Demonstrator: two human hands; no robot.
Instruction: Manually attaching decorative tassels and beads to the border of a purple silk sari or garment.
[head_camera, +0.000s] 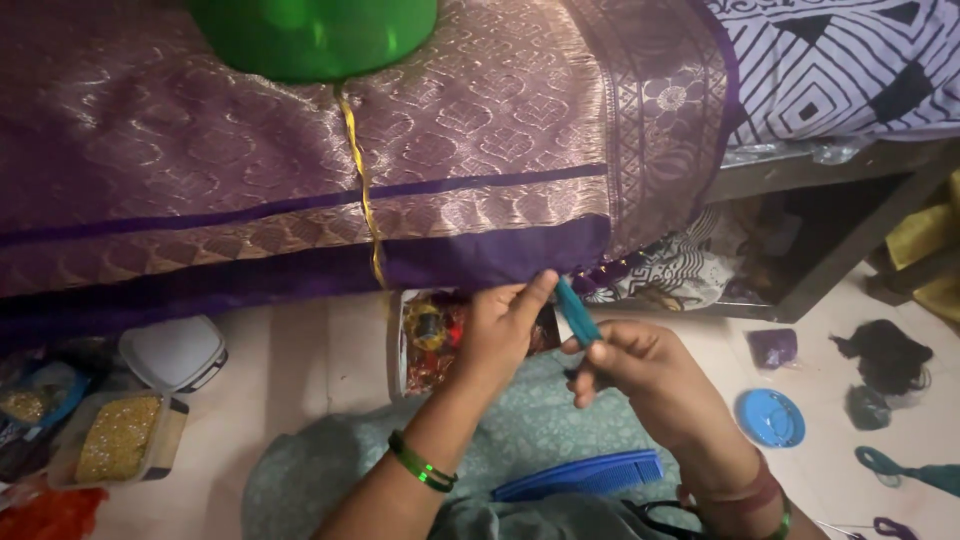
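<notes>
Two hands work the sari (300, 190) hem: our left hand (497, 330) pinches its edge, our right hand (640, 365) grips a teal tool (577, 312); few tassels done.

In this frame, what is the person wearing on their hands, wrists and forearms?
Both forearms are bare, with no sleeves and no gloves. The left hand has a pair of thin, shiny green bangles at the wrist. The right hand has a reddish band at the wrist, with a green bangle just behind it. No rings are discernible.
</notes>
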